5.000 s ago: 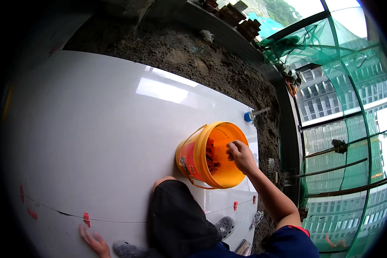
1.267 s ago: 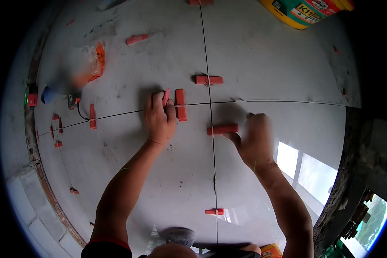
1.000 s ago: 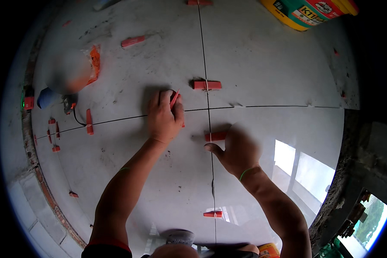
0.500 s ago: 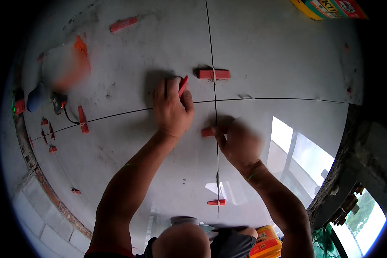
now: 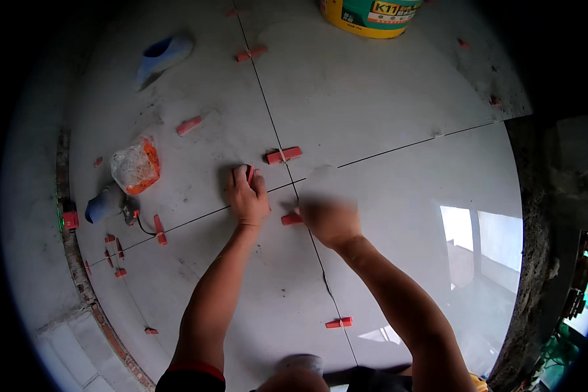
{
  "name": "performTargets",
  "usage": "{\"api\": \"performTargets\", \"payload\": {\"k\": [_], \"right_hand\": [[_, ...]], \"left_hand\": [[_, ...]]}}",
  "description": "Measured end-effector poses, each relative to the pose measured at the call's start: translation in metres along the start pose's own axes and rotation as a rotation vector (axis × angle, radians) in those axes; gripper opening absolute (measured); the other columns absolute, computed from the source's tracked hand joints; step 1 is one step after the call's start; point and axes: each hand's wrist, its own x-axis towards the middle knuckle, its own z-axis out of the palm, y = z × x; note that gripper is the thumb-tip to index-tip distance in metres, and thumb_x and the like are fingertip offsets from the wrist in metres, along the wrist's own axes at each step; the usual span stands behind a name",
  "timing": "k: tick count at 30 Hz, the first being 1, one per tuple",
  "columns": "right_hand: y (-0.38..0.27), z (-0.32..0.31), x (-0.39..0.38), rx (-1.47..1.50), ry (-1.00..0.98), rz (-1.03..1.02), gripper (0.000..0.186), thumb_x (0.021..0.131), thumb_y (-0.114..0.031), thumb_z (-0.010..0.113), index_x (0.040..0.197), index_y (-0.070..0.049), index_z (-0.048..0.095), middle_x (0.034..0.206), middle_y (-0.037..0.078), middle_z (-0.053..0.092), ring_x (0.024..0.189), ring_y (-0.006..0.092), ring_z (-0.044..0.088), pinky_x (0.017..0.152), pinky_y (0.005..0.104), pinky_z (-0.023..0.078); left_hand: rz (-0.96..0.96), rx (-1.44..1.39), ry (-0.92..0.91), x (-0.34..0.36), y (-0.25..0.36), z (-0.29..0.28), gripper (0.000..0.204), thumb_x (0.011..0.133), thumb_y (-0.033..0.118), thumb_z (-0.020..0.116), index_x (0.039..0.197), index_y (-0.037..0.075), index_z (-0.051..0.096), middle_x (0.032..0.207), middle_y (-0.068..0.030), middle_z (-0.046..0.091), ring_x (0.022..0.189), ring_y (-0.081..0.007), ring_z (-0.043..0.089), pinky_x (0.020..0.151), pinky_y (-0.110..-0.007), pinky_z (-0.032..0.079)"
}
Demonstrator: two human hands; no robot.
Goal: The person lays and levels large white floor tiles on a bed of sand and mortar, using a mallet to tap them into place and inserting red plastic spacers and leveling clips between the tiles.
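My left hand [image 5: 247, 201] rests on the pale grey tile [image 5: 222, 261], left of where the joints cross. Its fingers are closed round a red tile-levelling wedge [image 5: 250, 174]. Just right of the long joint is my right hand [image 5: 331, 215], smeared so that its fingers cannot be made out. Beside it, a red wedge [image 5: 292, 219] lies across that joint, its right end covered by the hand. Above the crossing, another red wedge [image 5: 284, 155] sits in a pale clip over the same joint.
More red wedges, one of them [image 5: 160, 230] upright on the left joint, dot the tiles. A clear bag with orange contents [image 5: 135, 166], a blue-grey object [image 5: 104, 202] and a blue shoe-like thing [image 5: 163, 57] lie left. A yellow-green bucket [image 5: 366, 18] stands at the far side.
The view has shifted, bringing more of the far floor and the bucket into sight. My right hand has come closer to the joint crossing; my left hand still holds its wedge.
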Motion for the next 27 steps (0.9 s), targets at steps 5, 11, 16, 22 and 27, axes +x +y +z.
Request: {"api": "performTargets", "payload": {"k": [5,11,16,22,27], "right_hand": [[0.024,0.007,-0.024,0.162,0.353,-0.072,0.017,0.094,-0.023,0.063,0.087,-0.007,0.062,0.078,0.008,0.06,0.06,0.0235,0.055,0.053,0.0328,0.046],[-0.037,-0.055,-0.059,0.689,0.324,0.083,0.029,0.087,-0.017,0.073,0.107,0.0,0.061,0.092,0.015,0.064,0.071,0.0282,0.067,0.064,0.0367,0.056],[0.004,-0.036,-0.068,0.409,0.458,0.141,0.03,0.079,-0.004,0.069,0.108,-0.008,0.064,0.096,0.015,0.063,0.071,0.0328,0.064,0.064,0.0408,0.056],[0.034,-0.019,-0.037,0.151,0.434,0.159,0.027,0.081,-0.01,0.067,0.108,-0.008,0.064,0.093,0.014,0.058,0.073,0.0373,0.064,0.065,0.0452,0.055],[0.044,-0.002,-0.03,0.113,0.485,0.08,0.024,0.084,-0.012,0.066,0.106,-0.006,0.062,0.095,0.014,0.057,0.07,0.0347,0.064,0.061,0.042,0.055]], "left_hand": [[-0.02,-0.12,0.178,-0.004,0.011,-0.015,0.02,0.096,0.019,0.058,0.095,-0.002,0.061,0.093,-0.0098,0.051,0.078,-0.0222,0.055,0.071,-0.036,0.046],[-0.776,-1.087,-0.59,-0.04,0.103,-0.043,0.018,0.095,0.018,0.064,0.093,0.0,0.068,0.083,0.0036,0.062,0.073,-0.0069,0.053,0.068,-0.026,0.043],[-0.371,-0.378,-0.714,-0.042,0.114,-0.02,0.022,0.095,0.019,0.065,0.106,0.0,0.065,0.082,-0.0048,0.064,0.076,-0.0133,0.06,0.069,-0.028,0.049],[0.003,-0.053,-0.491,-0.026,0.108,0.014,0.03,0.088,0.01,0.063,0.117,0.006,0.06,0.118,-0.0135,0.058,0.102,-0.0327,0.063,0.082,-0.043,0.053],[0.2,-0.104,-0.462,-0.025,0.098,0.038,0.026,0.087,0.008,0.061,0.114,0.006,0.061,0.117,-0.0116,0.057,0.102,-0.033,0.062,0.081,-0.042,0.054]]}}
